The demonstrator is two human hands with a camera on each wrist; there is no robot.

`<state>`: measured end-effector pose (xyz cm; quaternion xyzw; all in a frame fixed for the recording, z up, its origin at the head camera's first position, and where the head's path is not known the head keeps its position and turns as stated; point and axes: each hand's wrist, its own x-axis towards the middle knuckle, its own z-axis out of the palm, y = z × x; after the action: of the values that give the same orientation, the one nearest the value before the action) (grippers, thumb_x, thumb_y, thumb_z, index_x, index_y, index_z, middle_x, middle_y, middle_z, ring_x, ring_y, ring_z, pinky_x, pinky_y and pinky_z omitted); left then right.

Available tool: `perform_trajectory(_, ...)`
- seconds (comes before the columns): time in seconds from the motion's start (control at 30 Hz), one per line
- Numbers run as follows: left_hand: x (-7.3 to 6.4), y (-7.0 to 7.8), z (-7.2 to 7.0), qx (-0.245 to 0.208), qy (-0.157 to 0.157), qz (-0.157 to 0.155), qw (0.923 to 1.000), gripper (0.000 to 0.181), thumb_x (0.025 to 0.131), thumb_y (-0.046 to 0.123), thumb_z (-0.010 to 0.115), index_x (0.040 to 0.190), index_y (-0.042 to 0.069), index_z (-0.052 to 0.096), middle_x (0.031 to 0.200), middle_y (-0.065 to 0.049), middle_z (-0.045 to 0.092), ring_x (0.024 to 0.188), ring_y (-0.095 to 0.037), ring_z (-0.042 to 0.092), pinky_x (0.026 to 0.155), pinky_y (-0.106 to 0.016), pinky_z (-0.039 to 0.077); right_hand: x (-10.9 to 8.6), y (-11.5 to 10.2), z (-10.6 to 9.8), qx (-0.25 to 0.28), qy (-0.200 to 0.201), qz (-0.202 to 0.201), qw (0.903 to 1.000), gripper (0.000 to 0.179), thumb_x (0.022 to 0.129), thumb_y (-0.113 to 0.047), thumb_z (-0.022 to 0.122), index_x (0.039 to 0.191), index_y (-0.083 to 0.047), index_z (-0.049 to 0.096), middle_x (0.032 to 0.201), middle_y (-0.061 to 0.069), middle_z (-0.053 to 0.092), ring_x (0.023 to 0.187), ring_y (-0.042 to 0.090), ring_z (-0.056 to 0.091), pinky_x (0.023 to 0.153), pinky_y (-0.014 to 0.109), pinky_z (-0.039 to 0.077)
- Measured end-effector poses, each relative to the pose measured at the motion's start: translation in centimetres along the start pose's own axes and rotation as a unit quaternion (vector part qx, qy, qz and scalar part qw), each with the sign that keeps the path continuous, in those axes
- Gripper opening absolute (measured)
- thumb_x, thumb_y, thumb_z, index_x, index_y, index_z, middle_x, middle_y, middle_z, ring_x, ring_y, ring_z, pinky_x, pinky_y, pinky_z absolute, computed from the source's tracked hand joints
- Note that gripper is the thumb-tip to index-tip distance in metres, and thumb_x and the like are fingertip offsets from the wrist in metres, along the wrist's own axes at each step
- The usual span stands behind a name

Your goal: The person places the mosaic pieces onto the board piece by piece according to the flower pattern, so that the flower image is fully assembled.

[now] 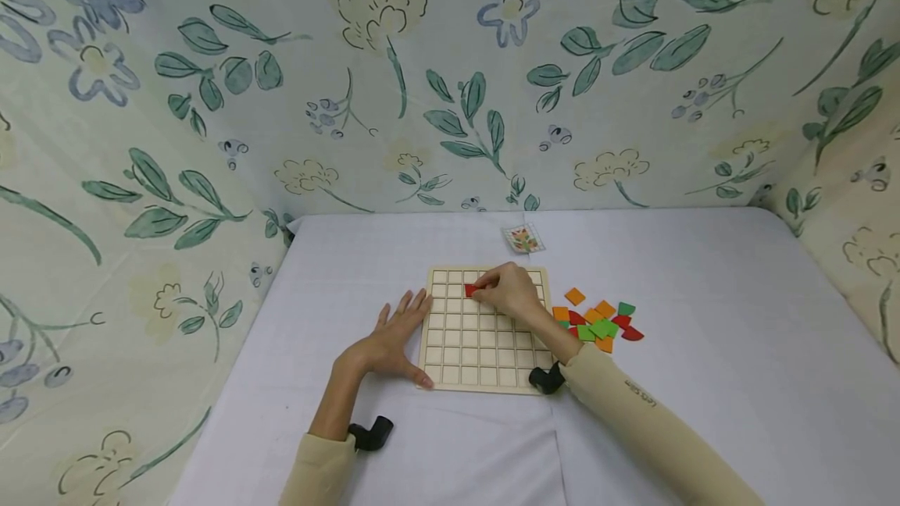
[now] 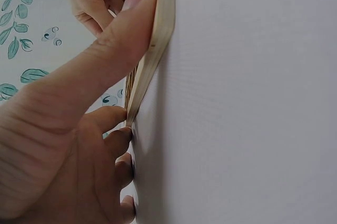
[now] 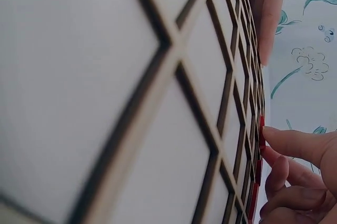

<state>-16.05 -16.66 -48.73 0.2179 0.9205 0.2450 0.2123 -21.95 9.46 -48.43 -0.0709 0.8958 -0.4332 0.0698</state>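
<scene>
A wooden grid board with rows of square cells lies on the table. My left hand is spread along its left side, thumb on the near left corner and fingertips at the left edge; the left wrist view shows the thumb lying over the board's rim. Over the far part of the board, my right hand pinches a red tile between thumb and fingers at a cell. In the right wrist view more red pieces show in the grid beneath that hand, which hides them from the head view.
Right of the board lies a loose pile of orange, green and red pieces, some overlapping. A small clear packet with a colourful pattern sits behind the board. Floral cloth hangs behind the white-covered table.
</scene>
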Motion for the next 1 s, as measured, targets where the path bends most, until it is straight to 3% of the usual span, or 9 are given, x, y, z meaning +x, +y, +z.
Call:
perform_trajectory(0.13, 0.0, 0.0, 0.0, 0.002, 0.002, 0.002, 1.0, 0.146, 0.06, 0.047, 0.099, 0.168, 0.011, 0.006, 0.176, -0.008, -0.004, 0.163, -0.033, -0.009, 0.131, -0.061, -0.007, 0.1, -0.1, 0.1, -0.012, 0.009, -0.005, 0.9999, 0.013, 0.087, -0.016, 0.083, 0.095, -0.006, 0.083, 0.075, 0.007, 0.072, 0.058, 0.011, 0.05, 0.051, 0.021, 0.036)
perform_trajectory(0.3, -0.1, -0.1, 0.0, 0.005, 0.0, 0.002, 1.0, 0.146, 0.061, 0.048, 0.098, 0.168, 0.013, 0.005, 0.176, -0.007, -0.004, 0.163, -0.032, -0.01, 0.131, -0.061, -0.007, 0.2, -0.2, 0.2, -0.025, 0.015, -0.006, 0.9996, 0.013, 0.086, -0.017, 0.085, 0.093, -0.006, 0.083, 0.089, 0.01, 0.078, 0.061, 0.012, 0.052, 0.052, 0.022, 0.038)
perform_trajectory(0.53, -0.2, -0.1, 0.1, 0.0, 0.002, 0.004, 1.0, 0.146, 0.061, 0.047, 0.098, 0.168, 0.011, 0.006, 0.176, -0.008, -0.004, 0.163, -0.033, -0.01, 0.131, -0.062, -0.007, 0.3, -0.2, 0.3, -0.028, 0.013, -0.003, 0.9995, 0.013, 0.083, -0.017, 0.086, 0.091, -0.007, 0.083, 0.078, 0.009, 0.074, 0.057, 0.011, 0.049, 0.048, 0.021, 0.033)
perform_trajectory(0.73, -0.1, -0.1, 0.1, 0.007, -0.001, 0.003, 1.0, 0.146, 0.061, 0.048, 0.098, 0.168, 0.012, 0.005, 0.176, -0.006, -0.005, 0.163, -0.032, -0.011, 0.131, -0.06, -0.007, 0.2, -0.3, 0.2, -0.027, 0.014, -0.004, 0.9995, 0.013, 0.083, -0.018, 0.087, 0.091, -0.009, 0.083, 0.078, 0.007, 0.073, 0.058, 0.012, 0.05, 0.049, 0.021, 0.035)
perform_trajectory(1.0, 0.1, 0.0, 0.1, 0.008, 0.003, 0.003, 1.0, 0.146, 0.06, 0.047, 0.099, 0.168, 0.011, 0.006, 0.176, -0.007, -0.003, 0.163, -0.033, -0.01, 0.131, -0.061, -0.006, -0.7, -0.2, -1.7, 0.009, -0.015, -0.017, 0.9997, 0.021, 0.088, -0.022, 0.082, 0.102, -0.008, 0.082, 0.074, 0.005, 0.065, 0.057, 0.012, 0.045, 0.05, 0.022, 0.034)
